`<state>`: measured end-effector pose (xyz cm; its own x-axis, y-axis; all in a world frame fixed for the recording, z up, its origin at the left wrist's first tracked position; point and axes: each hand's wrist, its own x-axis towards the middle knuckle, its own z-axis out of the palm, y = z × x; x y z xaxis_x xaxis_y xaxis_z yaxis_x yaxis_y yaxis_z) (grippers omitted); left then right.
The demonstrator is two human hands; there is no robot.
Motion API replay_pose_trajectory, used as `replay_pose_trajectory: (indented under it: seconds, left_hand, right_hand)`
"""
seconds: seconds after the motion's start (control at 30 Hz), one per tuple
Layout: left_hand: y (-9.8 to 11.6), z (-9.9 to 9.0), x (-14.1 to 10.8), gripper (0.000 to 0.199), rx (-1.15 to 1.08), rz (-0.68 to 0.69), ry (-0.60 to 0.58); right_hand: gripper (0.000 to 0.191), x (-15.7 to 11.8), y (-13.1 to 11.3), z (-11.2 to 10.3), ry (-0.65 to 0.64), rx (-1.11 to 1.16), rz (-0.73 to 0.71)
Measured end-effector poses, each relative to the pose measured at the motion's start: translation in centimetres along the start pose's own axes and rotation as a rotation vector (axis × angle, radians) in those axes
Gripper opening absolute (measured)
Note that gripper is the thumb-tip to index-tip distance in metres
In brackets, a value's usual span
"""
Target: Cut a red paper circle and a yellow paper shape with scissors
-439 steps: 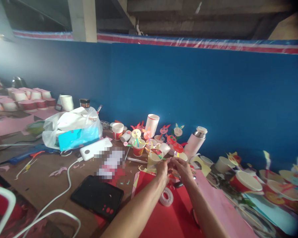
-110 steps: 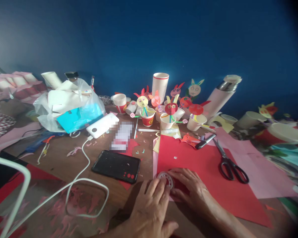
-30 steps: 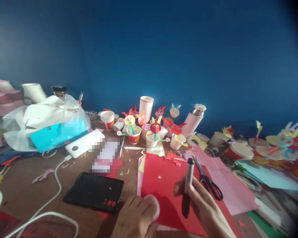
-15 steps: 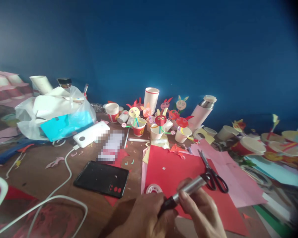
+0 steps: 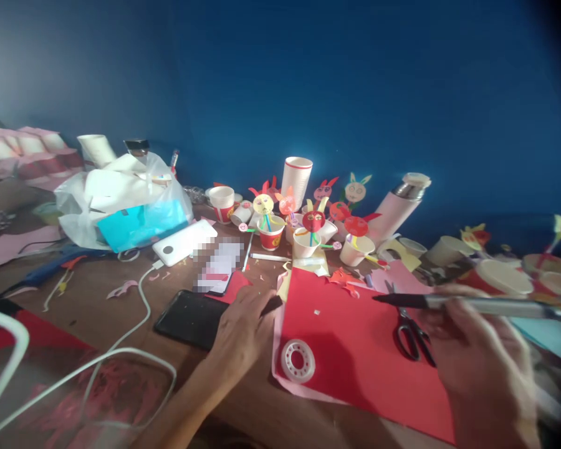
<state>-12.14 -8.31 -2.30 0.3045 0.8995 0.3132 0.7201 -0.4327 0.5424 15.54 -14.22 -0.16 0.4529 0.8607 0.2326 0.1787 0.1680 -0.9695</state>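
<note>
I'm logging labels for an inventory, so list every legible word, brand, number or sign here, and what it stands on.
No text can be read.
Marker in the right hand: blurred, no legible lettering.
Red cup below the yellow paper face: yellow emblem, too small to read.
Phone: screen pixelated, unreadable.
White power bank: dark circle, no legible lettering.

- Pink flask (image 5: 393,215) with a steel top, over near the blue wall (image 5: 271,81)
- Plastic bag (image 5: 72,202), well stuffed, a bright blue piece (image 5: 126,226) at its front
- White power bank (image 5: 182,244) on the tabletop (image 5: 93,315), white cable (image 5: 150,310) plugged in its near end
</note>
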Motion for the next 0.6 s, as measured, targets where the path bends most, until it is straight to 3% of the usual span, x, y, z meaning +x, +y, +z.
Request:
replay_pose_trajectory:
  seconds: [0.07, 0.17, 0.27, 0.33, 0.4, 0.5, 0.6]
  left_hand:
    - [-1.1, 0.6, 1.2, 0.033, 0.139, 0.002, 0.009]
    - [-1.2, 0.8, 1.2, 0.040, 0.244, -0.002, -0.060]
    - [0.0, 0.8, -1.0, 0.039, 0.170, 0.168, -0.001]
    - [1.0, 1.8, -3.2, 0.033, 0.128, 0.337, -0.027]
    - [1.6, 3.7, -5.3, 0.026, 0.158, 0.530, 0.074]
    - [1.8, 7.0, -7.1, 0.015, 0.266, 0.575, 0.305]
    - [2.0, 8.6, -7.3, 0.014, 0.250, 0.594, 0.340]
  right_hand:
    - [0.015, 1.7, -0.6, 2.2, 0.073, 0.135, 0.047]
    - [0.018, 1.7, 0.1, 4.0, -0.044, 0.144, 0.116]
    - [0.018, 1.0, 1.5, 4.7, -0.216, 0.035, 0.140]
    - [0.019, 0.9, 1.9, 5.2, -0.287, -0.007, 0.146]
    - [0.020, 0.9, 2.0, 5.7, -0.320, -0.043, 0.147]
    - [0.018, 0.8, 1.7, 6.4, -0.363, -0.105, 0.117]
    - [0.014, 0.6, 1.3, 6.7, -0.487, -0.180, 0.036]
